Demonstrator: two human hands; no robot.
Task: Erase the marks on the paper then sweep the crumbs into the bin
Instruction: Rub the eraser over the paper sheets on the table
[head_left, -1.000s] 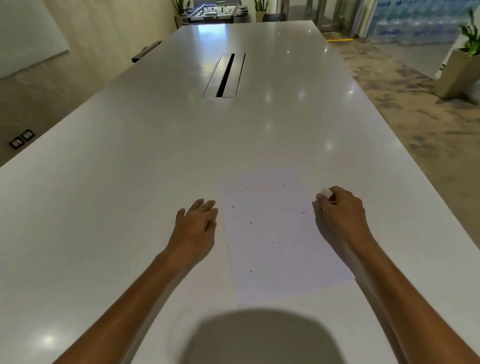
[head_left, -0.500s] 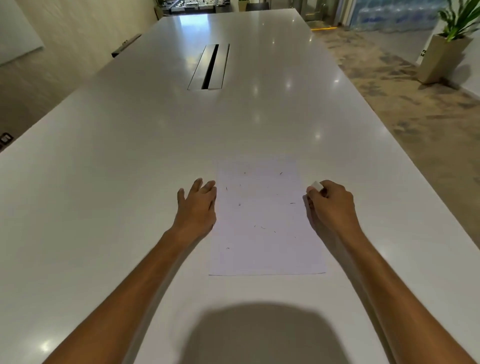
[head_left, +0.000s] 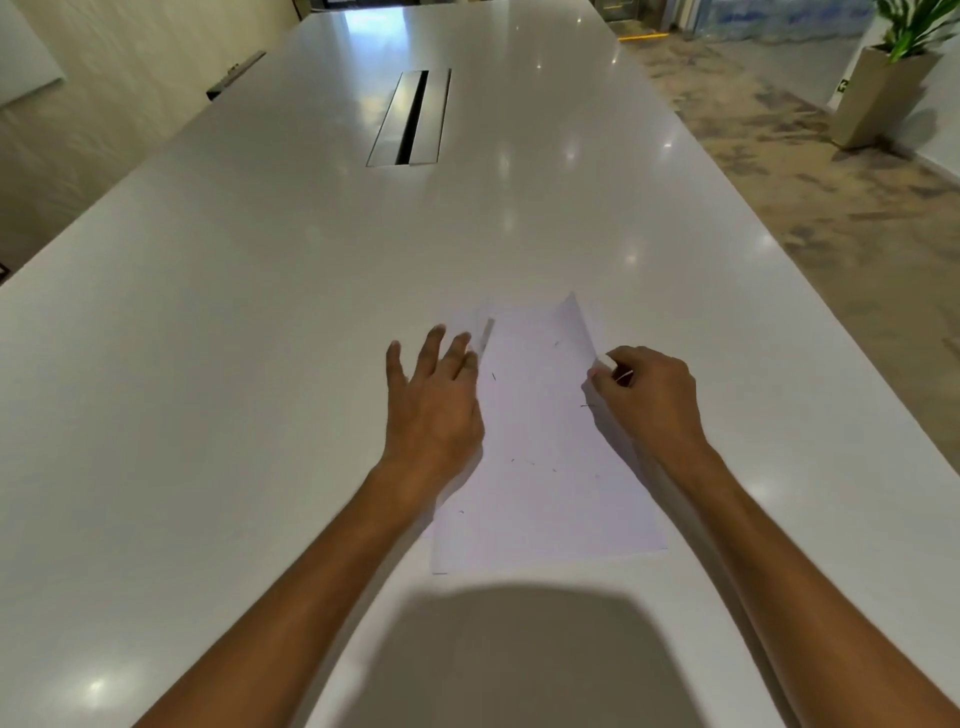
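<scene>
Currently your left hand (head_left: 434, 410) lies at the left edge of the paper (head_left: 540, 467), fingers straight and spread, fingertips (head_left: 460, 345) near the sheet's far-left corner. That corner looks slightly lifted or blurred; whether the fingertips press it down cannot be told.

Your right hand (head_left: 647, 397) sits at the right edge of the paper, fingers curled, thumb and forefinger pinching at the sheet's edge. A small pale object shows at those fingertips, which may be the eraser (head_left: 602, 362), but it is too blurred to confirm. The far-right corner of the sheet stands raised off the table (head_left: 260, 312) near that pinch.

The paper lies on the white table, directly ahead of you, between both hands, long axis pointing away. Short dark marks (head_left: 587, 406) are scattered across it: some near the right hand, a few mid-sheet, one near the lower left.

Further along the table, a long metal cable slot (head_left: 410, 119) sits in the centre line. A planter (head_left: 878, 93) with green leaves stands on the patterned floor at far right.
</scene>
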